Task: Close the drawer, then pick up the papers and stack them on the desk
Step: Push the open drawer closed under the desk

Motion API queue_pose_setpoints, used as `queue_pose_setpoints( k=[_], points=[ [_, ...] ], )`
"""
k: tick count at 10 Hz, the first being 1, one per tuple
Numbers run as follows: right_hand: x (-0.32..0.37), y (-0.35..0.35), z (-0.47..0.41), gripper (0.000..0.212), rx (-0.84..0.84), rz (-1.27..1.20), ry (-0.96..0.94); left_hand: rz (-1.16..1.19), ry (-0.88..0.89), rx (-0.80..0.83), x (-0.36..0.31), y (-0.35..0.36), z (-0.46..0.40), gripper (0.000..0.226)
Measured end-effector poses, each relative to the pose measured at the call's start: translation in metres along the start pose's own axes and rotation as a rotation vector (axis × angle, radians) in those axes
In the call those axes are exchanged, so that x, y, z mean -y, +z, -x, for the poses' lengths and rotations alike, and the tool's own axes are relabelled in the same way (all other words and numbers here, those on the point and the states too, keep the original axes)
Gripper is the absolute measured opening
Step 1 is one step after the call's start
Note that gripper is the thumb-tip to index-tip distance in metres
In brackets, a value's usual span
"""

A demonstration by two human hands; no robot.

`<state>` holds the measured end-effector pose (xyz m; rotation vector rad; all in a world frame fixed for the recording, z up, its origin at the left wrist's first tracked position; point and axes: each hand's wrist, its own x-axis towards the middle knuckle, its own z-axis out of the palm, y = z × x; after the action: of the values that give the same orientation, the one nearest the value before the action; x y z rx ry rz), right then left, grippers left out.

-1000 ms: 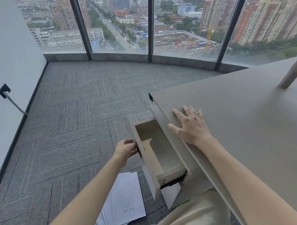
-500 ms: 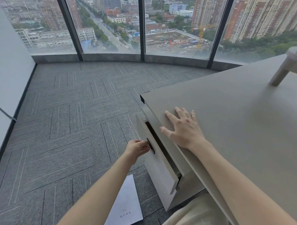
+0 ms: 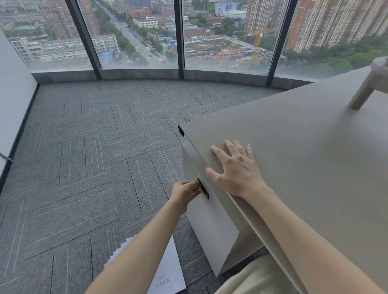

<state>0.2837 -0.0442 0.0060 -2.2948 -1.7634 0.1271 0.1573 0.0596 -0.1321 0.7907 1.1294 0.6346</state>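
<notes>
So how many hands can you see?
2. The left hand is down at the drawer handle. The right hand lies flat on the desk near its edge. None looks hidden.

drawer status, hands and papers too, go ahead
Left hand pinched on drawer handle, drawer flush shut. Right hand flat on desk. Papers on the floor, nothing blocking.

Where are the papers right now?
The papers lie on the grey carpet at the bottom of the head view, below the left hand, partly hidden by that forearm.
</notes>
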Motion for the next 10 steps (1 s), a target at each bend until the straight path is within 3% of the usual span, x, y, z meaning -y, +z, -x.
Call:
queue_pose_setpoints(
  k=[1, 5, 6, 8, 10],
  points=[
    [0.001, 0.0, 0.0, 0.074, -0.005, -0.008, 0.007, -0.055, 0.016, 0.01, -0.001, 0.0, 0.001, 0.009],
    [0.002, 0.0, 0.001, 0.074, -0.011, -0.009, 0.015, 0.032, -0.194, -0.011, -0.008, 0.004, -0.005, 0.022],
    [0.001, -0.001, 0.002, 0.073, -0.013, -0.011, 0.015, 0.011, -0.31, 0.007, -0.013, 0.009, -0.003, 0.015],
    [0.001, -0.002, 0.004, 0.074, -0.01, -0.023, 0.021, -0.045, -0.517, -0.042, -0.022, 0.014, 0.007, 0.022],
    [0.0, -0.001, 0.003, 0.074, -0.017, -0.021, 0.02, -0.278, -0.407, -0.053, -0.024, 0.02, 0.01, 0.021]
  ],
)
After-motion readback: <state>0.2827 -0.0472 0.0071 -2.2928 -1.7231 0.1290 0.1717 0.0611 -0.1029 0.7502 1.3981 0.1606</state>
